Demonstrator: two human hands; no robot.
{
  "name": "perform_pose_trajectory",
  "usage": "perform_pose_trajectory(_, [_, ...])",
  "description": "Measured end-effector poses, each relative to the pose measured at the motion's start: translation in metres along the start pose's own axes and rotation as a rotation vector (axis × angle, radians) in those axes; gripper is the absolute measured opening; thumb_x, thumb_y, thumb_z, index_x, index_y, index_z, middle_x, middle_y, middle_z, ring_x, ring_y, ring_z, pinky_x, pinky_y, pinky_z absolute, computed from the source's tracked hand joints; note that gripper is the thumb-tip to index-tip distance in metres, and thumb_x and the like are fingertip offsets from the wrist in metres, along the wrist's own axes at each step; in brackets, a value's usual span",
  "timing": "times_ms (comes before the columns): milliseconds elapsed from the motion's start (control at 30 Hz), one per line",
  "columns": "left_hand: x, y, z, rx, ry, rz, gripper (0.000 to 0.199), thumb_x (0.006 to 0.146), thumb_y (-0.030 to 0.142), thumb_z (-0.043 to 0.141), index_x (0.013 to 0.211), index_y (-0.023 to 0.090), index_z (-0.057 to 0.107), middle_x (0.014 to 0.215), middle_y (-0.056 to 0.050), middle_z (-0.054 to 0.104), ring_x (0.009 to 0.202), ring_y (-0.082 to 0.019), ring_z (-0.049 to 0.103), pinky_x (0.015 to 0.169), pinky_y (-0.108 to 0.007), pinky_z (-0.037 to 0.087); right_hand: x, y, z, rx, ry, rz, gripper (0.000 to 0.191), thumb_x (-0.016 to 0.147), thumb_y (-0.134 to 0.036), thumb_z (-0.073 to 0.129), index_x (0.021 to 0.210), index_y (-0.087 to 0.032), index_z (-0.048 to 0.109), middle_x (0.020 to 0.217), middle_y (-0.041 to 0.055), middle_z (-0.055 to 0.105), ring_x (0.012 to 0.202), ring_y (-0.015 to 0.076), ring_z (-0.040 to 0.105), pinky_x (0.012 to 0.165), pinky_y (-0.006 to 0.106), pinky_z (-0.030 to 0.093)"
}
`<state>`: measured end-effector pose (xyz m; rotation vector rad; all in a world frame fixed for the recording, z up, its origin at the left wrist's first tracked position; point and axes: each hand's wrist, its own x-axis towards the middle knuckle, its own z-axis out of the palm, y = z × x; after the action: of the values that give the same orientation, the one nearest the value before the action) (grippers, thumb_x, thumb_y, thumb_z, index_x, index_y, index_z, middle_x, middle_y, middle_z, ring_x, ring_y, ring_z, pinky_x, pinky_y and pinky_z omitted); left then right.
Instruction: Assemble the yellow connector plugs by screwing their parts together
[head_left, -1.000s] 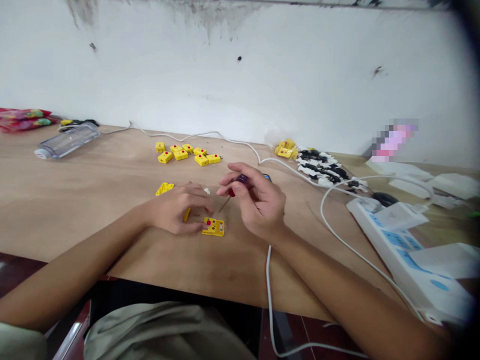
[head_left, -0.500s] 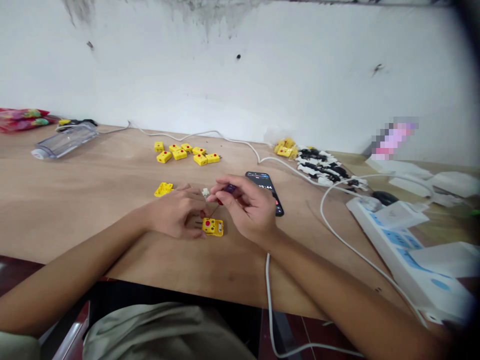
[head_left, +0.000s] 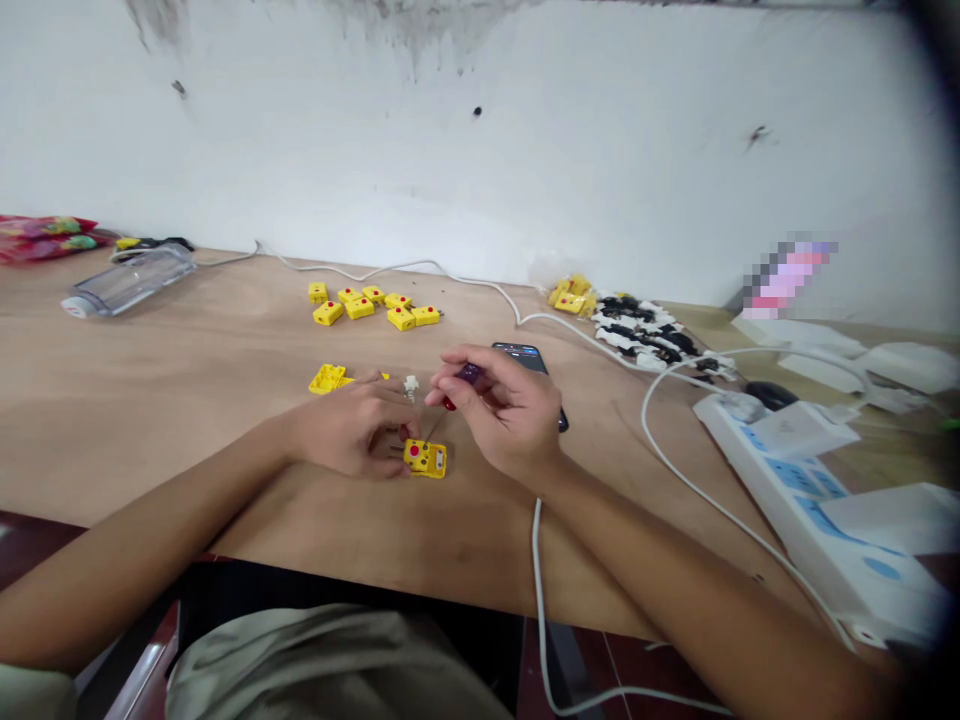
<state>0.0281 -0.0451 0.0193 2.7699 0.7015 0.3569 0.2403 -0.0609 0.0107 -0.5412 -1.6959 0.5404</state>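
A yellow plug point(head_left: 429, 459) with a red dot and metal pins lies on the wooden table in front of me. My left hand point(head_left: 352, 425) holds it by its left, pinned end, thumb on the near side and fingers on the far side. In my right hand point(head_left: 511, 412) a small screwdriver point(head_left: 469, 374) with a dark and red handle is gripped between thumb and fingers. Its thin shaft slants down to the plug's top face; whether the tip sits in a screw hole I cannot tell. Yellow shell pieces point(head_left: 328, 378) and a small white part point(head_left: 410, 384) lie just beyond my left hand.
Several yellow plugs point(head_left: 360, 307) stand farther back. A phone point(head_left: 525, 353) lies partly behind my right hand. Toward the right are black and white parts point(head_left: 637, 330), a bag of yellow pieces point(head_left: 574, 295), white cables and a power strip point(head_left: 795, 480). A clear bottle point(head_left: 131, 284) lies left.
My right hand and the screwdriver have shifted slightly to the right, and the handle is tilted a little differently. The plug stays in place under my left hand.
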Motion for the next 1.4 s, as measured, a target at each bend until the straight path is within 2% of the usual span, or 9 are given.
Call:
perform_pose_trajectory(400, [-0.001,-0.001,0.000,-0.036,0.000,0.004,0.021,0.077,0.026,0.070,0.096,0.019,0.064,0.096,-0.005,0.067,0.093,-0.023,0.060,0.088,-0.034,0.042,-0.001,0.001,-0.001,-0.016,-0.021,-0.027,0.020,0.093,-0.016,0.062,0.112,-0.020,0.067,0.088,0.0011,0.073,0.072,0.0110,0.074,0.067,0.022,0.061])
perform_pose_trajectory(567, [0.001,0.002,0.005,-0.057,0.025,0.048,0.025,0.077,0.025,0.068,0.101,0.019,0.064,0.102,-0.008,0.067,0.097,-0.025,0.062,0.089,-0.036,0.045,0.002,-0.002,-0.004,-0.060,-0.085,-0.070,0.023,0.093,-0.019,0.062,0.115,-0.021,0.067,0.090,0.0023,0.074,0.074,0.0119,0.072,0.069,0.024,0.060])
perform_pose_trajectory(700, [0.005,0.005,0.011,-0.065,0.092,0.025,0.018,0.078,0.026,0.066,0.095,0.019,0.064,0.098,-0.008,0.068,0.092,-0.025,0.062,0.084,-0.037,0.047,0.009,-0.009,-0.005,-0.154,-0.069,-0.175,0.017,0.087,-0.022,0.071,0.104,-0.023,0.075,0.089,0.0036,0.071,0.078,0.0137,0.067,0.072,0.028,0.058])
perform_pose_trajectory(800, [0.005,0.006,0.014,-0.072,0.126,-0.007,0.017,0.077,0.027,0.067,0.092,0.019,0.065,0.092,-0.006,0.068,0.087,-0.023,0.063,0.081,-0.036,0.049,0.013,-0.014,-0.005,-0.173,-0.045,-0.175,0.016,0.084,-0.023,0.076,0.100,-0.025,0.078,0.083,0.0019,0.067,0.072,0.0121,0.063,0.065,0.026,0.056])
perform_pose_trajectory(900, [0.005,0.006,0.016,-0.074,0.144,-0.031,0.017,0.076,0.028,0.068,0.091,0.019,0.066,0.088,-0.005,0.066,0.086,-0.023,0.062,0.081,-0.036,0.050,0.014,-0.017,-0.006,-0.133,-0.110,-0.137,0.024,0.083,-0.023,0.076,0.108,-0.026,0.076,0.080,0.0002,0.069,0.069,0.0112,0.064,0.066,0.025,0.057])
perform_pose_trajectory(1000, [0.004,0.006,0.016,-0.105,0.138,-0.052,0.014,0.075,0.026,0.068,0.087,0.019,0.067,0.086,-0.005,0.066,0.087,-0.023,0.062,0.079,-0.035,0.051,0.014,-0.019,-0.008,-0.077,-0.177,-0.069,0.025,0.087,-0.020,0.071,0.112,-0.024,0.074,0.095,0.0027,0.076,0.081,0.0131,0.070,0.077,0.027,0.060])
perform_pose_trajectory(1200, [0.006,0.006,0.017,-0.147,0.116,-0.070,0.013,0.073,0.024,0.067,0.084,0.017,0.066,0.078,-0.003,0.063,0.071,-0.017,0.059,0.064,-0.028,0.049,0.015,-0.024,-0.009,0.014,-0.317,-0.023,0.024,0.095,-0.018,0.058,0.115,-0.022,0.072,0.105,0.0042,0.077,0.094,0.0152,0.073,0.084,0.030,0.061])
perform_pose_trajectory(1333, [0.008,0.008,0.016,-0.166,0.153,-0.039,0.012,0.073,0.021,0.065,0.084,0.017,0.065,0.084,-0.005,0.064,0.073,-0.017,0.059,0.065,-0.028,0.049,0.017,-0.021,-0.007,-0.012,-0.233,-0.082,0.013,0.086,-0.022,0.072,0.098,-0.022,0.076,0.100,0.0055,0.073,0.089,0.0153,0.070,0.082,0.030,0.060])
perform_pose_trajectory(1400, [0.008,0.009,0.015,-0.159,0.160,-0.040,0.013,0.073,0.022,0.065,0.085,0.017,0.067,0.088,-0.006,0.065,0.079,-0.019,0.061,0.068,-0.029,0.050,0.016,-0.019,-0.006,-0.011,-0.203,-0.056,0.015,0.085,-0.022,0.073,0.100,-0.022,0.076,0.094,0.0043,0.072,0.084,0.0141,0.069,0.078,0.028,0.060])
